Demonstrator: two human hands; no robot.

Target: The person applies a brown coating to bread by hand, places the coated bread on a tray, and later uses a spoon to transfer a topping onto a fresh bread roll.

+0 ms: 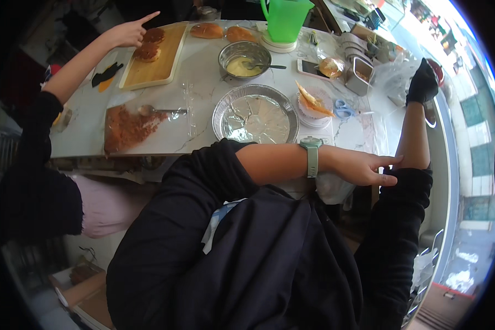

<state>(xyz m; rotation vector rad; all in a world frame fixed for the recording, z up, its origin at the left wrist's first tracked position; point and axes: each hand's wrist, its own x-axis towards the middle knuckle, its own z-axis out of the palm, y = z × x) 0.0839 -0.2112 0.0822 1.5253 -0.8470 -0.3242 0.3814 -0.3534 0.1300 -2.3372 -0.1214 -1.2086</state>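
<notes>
Before you, widest of all, spreads a white marbled table [203,66] crowded with food and containers. Your dark right sleeve [393,236] rises from the lower right, bunched below the bare forearm; if the fabric is loose, it could slide back toward the glove. A co-worker stands at your left, that person's hand [127,36] pointing above round brown buns [147,52] on a wooden board; two arms reaching there at once might knock together. Near the table's front edge, a foil pan [220,113] sits just beyond your left forearm; its thin wall would probably buckle if your elbow dropped. Left of it lies a clear bag of brown crumbs [129,129], a spoon [168,111] on top; a tug on the plastic could scatter them. Farther back, a metal bowl [224,69] holds something pale yellow, with a utensil handle jutting right, which a passing cuff might catch. Your bare left hand [360,165] has thumb and fingers spread, tips against the right forearm at the sleeve's edge, grasping nothing visible. Your black-gloved right hand [422,82] looks clenched beside clear plastic [390,77], which could cling if brushed; whether it encloses anything, you cannot tell. Smallest is your pale green watch [312,157].
</notes>
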